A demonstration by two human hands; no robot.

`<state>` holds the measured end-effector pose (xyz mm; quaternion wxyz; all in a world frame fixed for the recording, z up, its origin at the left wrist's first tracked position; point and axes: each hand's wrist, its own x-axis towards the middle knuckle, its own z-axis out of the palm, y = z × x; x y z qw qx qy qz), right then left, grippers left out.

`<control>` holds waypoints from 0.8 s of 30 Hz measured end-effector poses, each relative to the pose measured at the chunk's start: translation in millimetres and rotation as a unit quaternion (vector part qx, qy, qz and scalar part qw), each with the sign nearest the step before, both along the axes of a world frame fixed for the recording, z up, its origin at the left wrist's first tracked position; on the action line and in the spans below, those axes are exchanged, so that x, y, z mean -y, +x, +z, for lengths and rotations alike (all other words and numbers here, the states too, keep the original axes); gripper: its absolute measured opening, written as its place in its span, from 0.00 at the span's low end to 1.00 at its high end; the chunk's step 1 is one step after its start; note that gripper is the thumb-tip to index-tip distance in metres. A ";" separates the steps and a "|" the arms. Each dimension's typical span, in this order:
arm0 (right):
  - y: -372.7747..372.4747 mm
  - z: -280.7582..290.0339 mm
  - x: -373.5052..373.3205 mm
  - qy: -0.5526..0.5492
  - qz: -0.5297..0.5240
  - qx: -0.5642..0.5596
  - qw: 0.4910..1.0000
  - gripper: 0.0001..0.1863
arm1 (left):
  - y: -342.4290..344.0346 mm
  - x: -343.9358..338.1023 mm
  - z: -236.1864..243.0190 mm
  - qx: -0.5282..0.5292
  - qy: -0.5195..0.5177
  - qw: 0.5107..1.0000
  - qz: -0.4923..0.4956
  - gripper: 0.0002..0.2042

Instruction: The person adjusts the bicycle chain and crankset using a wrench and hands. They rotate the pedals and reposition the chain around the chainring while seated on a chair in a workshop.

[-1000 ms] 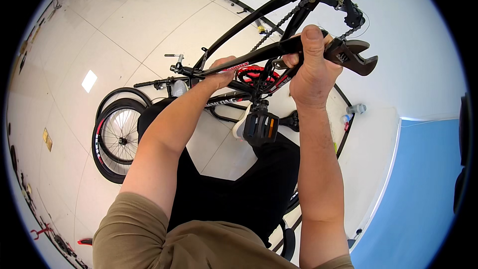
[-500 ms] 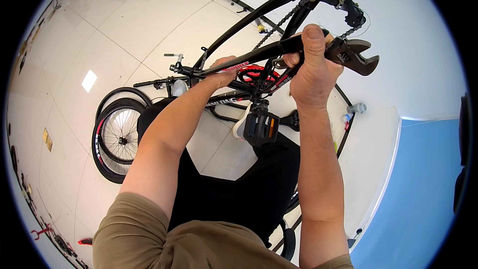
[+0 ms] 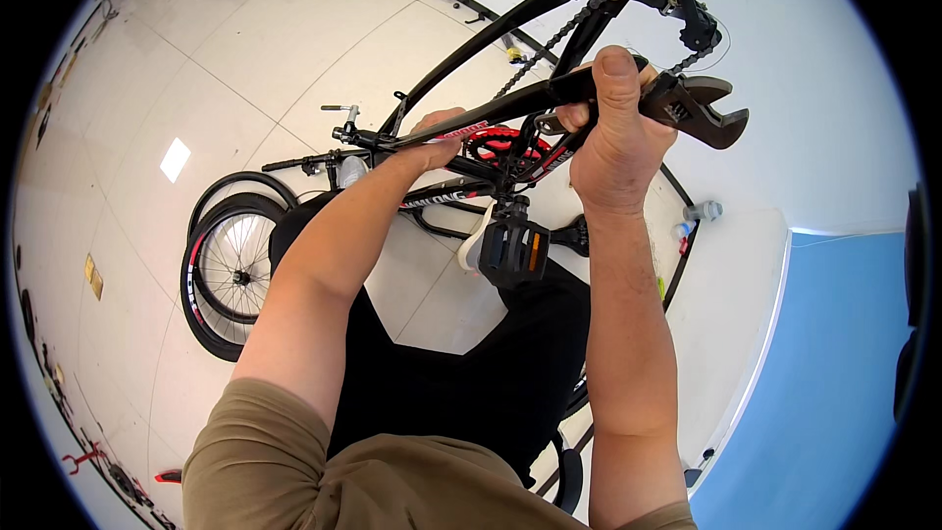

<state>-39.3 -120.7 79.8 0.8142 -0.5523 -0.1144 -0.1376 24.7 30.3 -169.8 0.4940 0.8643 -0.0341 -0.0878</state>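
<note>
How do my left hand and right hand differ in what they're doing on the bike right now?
The right hand is closed in a fist-like grip around an adjustable wrench near the chain; the left hand holds no tool and rests on the frame. The right hand sits nearer the camera and looks bigger; the left hand reaches farther, near the red chainring. Both are bare.

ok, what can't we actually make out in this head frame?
- Right hand: its fingers cover the adjustable wrench handle and the frame tube beneath; contact point hidden.
- Left hand: palm side faces away, grip on the bike frame unseen.
- Loose wheels: partly behind the left forearm.
- Bottles by the wall: too small to identify.
- Floor items at the top edge: tiny, bent by fisheye.
</note>
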 end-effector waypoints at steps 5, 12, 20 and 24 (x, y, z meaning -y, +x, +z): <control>1.3 -0.4 -1.6 0.009 0.003 0.000 1.000 0.23 | 3.0 -1.9 -13.4 0.049 -0.006 0.999 0.000 0.13; 0.0 -0.7 -0.6 0.000 -0.011 -0.003 1.000 0.24 | 5.6 1.3 -19.5 -0.010 -0.021 1.000 0.010 0.13; 0.9 -1.5 -0.8 0.001 0.001 0.001 1.000 0.23 | 28.5 4.0 -80.5 -0.005 0.023 0.999 -0.037 0.09; 0.8 0.8 -2.4 0.002 -0.001 0.000 1.000 0.23 | 35.3 -0.8 -104.1 0.037 0.011 0.997 -0.065 0.06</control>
